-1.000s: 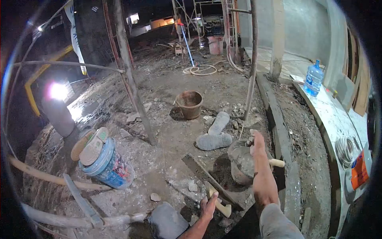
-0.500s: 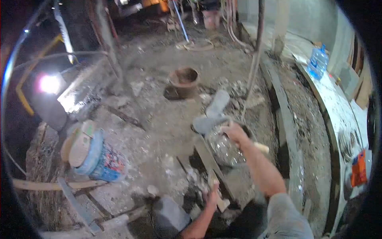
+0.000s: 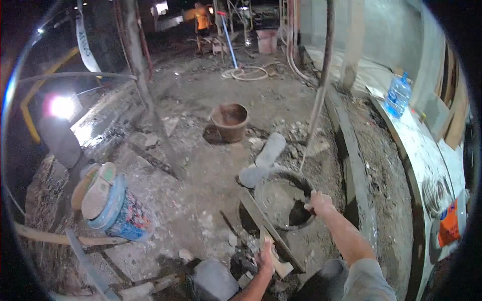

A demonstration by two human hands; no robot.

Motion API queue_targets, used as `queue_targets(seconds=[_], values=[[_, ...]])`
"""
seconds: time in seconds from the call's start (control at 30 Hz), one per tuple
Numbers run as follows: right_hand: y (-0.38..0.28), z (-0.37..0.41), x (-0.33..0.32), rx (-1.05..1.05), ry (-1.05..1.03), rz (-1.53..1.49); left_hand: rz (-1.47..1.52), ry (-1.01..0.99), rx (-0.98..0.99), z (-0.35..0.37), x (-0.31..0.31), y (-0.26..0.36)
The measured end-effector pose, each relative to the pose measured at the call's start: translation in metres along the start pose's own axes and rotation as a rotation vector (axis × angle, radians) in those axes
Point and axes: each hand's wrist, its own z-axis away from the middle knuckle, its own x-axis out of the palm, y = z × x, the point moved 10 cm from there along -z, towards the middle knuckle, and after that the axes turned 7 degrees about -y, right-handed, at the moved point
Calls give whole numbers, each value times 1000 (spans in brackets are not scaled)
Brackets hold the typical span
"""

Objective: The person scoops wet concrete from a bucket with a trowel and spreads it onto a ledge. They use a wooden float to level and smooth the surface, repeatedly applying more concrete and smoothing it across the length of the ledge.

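My left hand (image 3: 263, 258) is closed around the pale wooden handle of a long, narrow float (image 3: 271, 228), its board slanting beside the bucket. A round bucket (image 3: 262, 213) of wet grey mortar (image 3: 281, 198) stands in front of me. My right hand (image 3: 320, 203) is closed at the bucket's right rim, where a pale handle lay before, apparently on a trowel. A dark pointed shape (image 3: 299, 214) in the mortar looks like its blade; the fingers hide the handle. A pair of grey gloves or pads (image 3: 271, 150) lies against the bucket's far side.
A brown tub (image 3: 231, 128) stands ahead on rough ground. Left are a blue bucket (image 3: 114, 218) with round pads on it, a hammer-like tool (image 3: 88, 261) and a bright lamp (image 3: 63, 107). Steel poles (image 3: 324, 75) rise nearby. A water jug (image 3: 398, 98) stands on the right ledge. Another person (image 3: 202, 22) is far back.
My right hand has moved from above the mortar to the bucket's right rim, covering the pale handle seen there before. My left hand still grips the float. The view has shifted slightly.
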Motion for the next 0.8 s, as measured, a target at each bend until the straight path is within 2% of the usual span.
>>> queue_targets(seconds=[0.03, 0.1, 0.13, 0.2, 0.23, 0.27, 0.3, 0.33, 0.37, 0.4, 0.43, 0.47, 0.5, 0.53, 0.6, 0.63, 0.67, 0.73, 0.77, 0.8], values=[[-3, -7, 2, -16, 14, -3, 6, 4, 20, -3, 1, 5], [-18, -17, 24, -172, -109, 85, 166, -178, 19, -6, 14, -3], [-20, -11, 24, -174, -106, 80, 162, -178, 24, -11, 13, -10], [-34, 9, 15, -282, -41, -40, -10, 129, 107, -22, -17, -13], [-39, 12, 10, -287, -43, -40, 69, -118, 95, 49, 32, 54], [-37, 11, 12, -197, -152, 16, 70, -113, 97, 27, 22, 34], [-34, 13, 15, -107, -256, 73, -36, -26, 66, -11, 1, -5], [-33, 19, 10, -113, -252, 76, -140, 59, 37, -7, -3, 6], [-32, 26, -8, -168, -90, 123, -83, -118, -31, 5, 12, 5], [-35, 38, -29, -222, 71, 169, -76, -116, -27, -5, 10, 0], [-41, 51, -43, -227, 69, 175, -142, -71, -11, -18, 3, -10], [-41, 62, -63, -143, 36, 184, -208, -28, 6, -25, -3, -14], [-38, 66, -73, -57, 4, 193, -203, -25, 4, -7, 2, 4], [-39, 63, -70, -60, 0, 195, -121, -102, -22, 31, 19, 35], [-36, 42, -69, -89, 171, 210, -40, -177, -45, 50, 31, 54], [-28, 16, -51, -132, 281, 330, -10, -209, -18, 50, 34, 57], [-30, 9, -42, -135, 277, 330, 20, -239, 8, 49, 35, 59], [-20, 9, -38, 21, 255, 179, 38, -259, -1, 50, 34, 62], [-22, 10, -33, 22, 241, 179, 56, -283, -14, 52, 34, 61], [-36, 23, -41, -13, 188, 55, 54, -276, -34, 41, 31, 52]])
